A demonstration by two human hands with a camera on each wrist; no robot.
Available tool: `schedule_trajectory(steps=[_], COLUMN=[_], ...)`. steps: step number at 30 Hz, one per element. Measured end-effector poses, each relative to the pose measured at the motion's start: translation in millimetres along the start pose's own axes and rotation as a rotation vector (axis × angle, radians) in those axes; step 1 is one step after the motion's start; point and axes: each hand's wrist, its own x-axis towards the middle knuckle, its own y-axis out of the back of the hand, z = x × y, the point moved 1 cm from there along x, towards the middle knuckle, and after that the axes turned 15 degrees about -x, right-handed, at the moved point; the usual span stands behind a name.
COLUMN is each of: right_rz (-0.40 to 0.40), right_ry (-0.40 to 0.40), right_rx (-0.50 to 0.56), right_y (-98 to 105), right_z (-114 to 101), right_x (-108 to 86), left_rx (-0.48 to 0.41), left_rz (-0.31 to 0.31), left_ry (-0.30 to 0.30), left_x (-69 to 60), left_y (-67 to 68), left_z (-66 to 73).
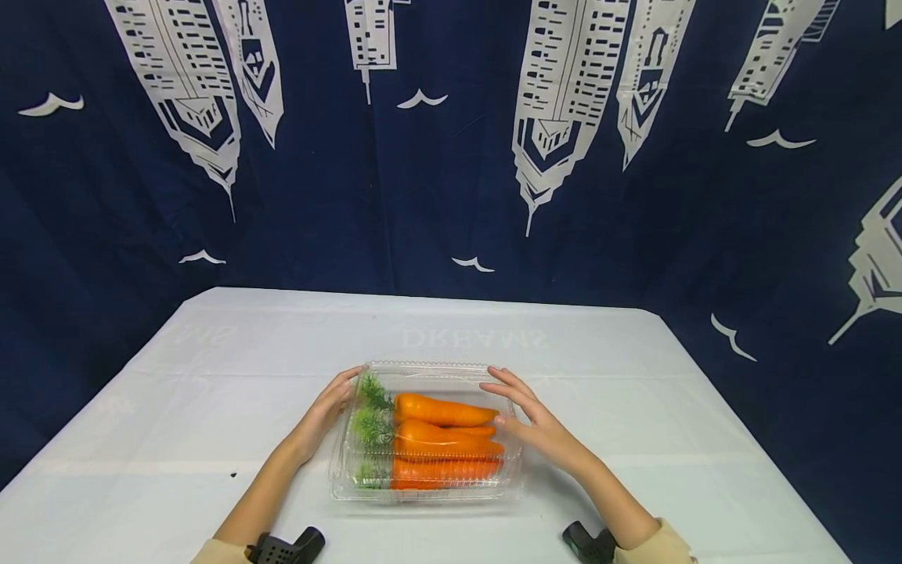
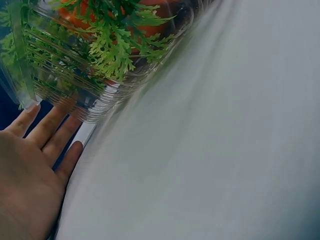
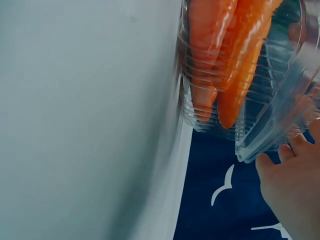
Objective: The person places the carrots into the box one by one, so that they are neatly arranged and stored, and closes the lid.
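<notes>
A clear plastic clamshell box (image 1: pixel 486 495) stands on the white table with several orange carrots (image 1: pixel 444 410) inside. Their leafy green tops (image 1: pixel 372 427) point left. At the box's back left corner is my left hand (image 1: pixel 326 415), its fingers stretched along the side; in the left wrist view, fingertips (image 2: pixel 31 107) touch the plastic edge. My right hand (image 1: pixel 537 421) lies at the right side, fingers extended and spread against the lid's edge. The right wrist view has the lid rim (image 3: pixel 250 150) at a slant to the ribbed base; whether it is latched I cannot tell.
The white tablecloth (image 1: pixel 211 376) spreads around the box, with a small dark speck (image 1: pixel 234 475) to the left. Behind the table hangs a navy cloth (image 1: pixel 423 196) printed with white buildings and birds. Black wrist devices (image 1: pixel 285 546) show at the bottom.
</notes>
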Motion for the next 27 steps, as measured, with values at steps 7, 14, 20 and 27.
schedule_trajectory(steps=[7, 14, 20, 27], right_rz=[0.0, -0.023, -0.047, -0.084], right_ry=[-0.018, -0.014, -0.015, -0.007], right_rx=[-0.051, -0.066, -0.053, -0.02], right_y=[-3.8, -2.9, -3.5, -2.3], right_z=[-4.9, -5.8, -4.9, -6.1], right_x=[-6.1, -8.6, -14.5, -21.0], left_rx=[0.019, 0.013, -0.004, -0.037], left_rz=[-0.038, -0.061, -0.058, -0.087], left_ry=[-0.015, 0.049, 0.1, 0.138], left_x=[-2.2, -2.9, -1.2, 0.1], left_y=[-1.4, 1.0, 6.9, 12.8], left_z=[0.9, 0.6, -3.8, -4.2])
